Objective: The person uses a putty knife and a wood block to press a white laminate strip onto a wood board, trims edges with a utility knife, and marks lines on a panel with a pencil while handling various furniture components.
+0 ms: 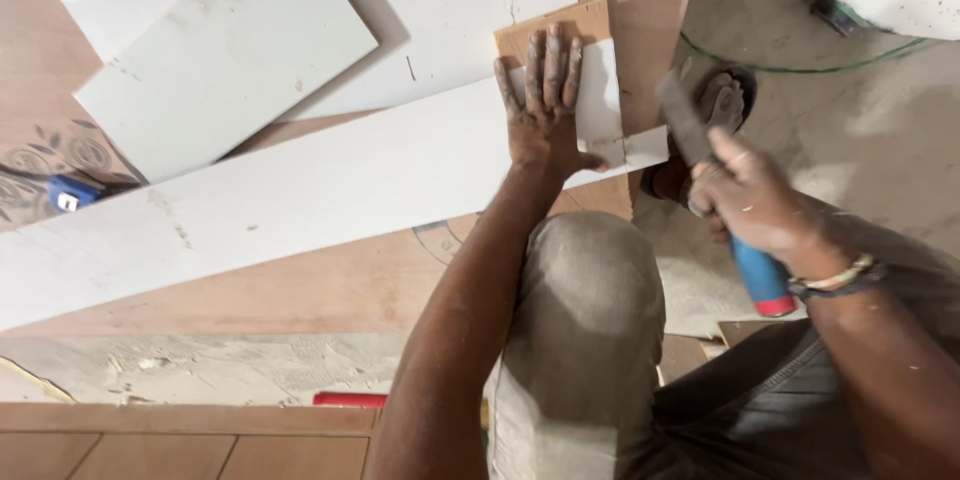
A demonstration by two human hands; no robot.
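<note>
We see no containers or packages here. Our left hand (543,105) lies flat, fingers spread, on a small white laminate piece (603,105) atop the long white strip (300,200) at its right end. Our right hand (748,198) is clenched round a blue-handled tool (760,278) (blade raised) just past the strip's edge, over bare concrete floor (860,130).

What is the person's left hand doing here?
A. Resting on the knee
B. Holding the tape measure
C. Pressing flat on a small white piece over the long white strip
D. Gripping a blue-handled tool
C: the left hand lies palm down, fingers spread, on the small white piece; the right hand holds the blue-handled tool.
</note>
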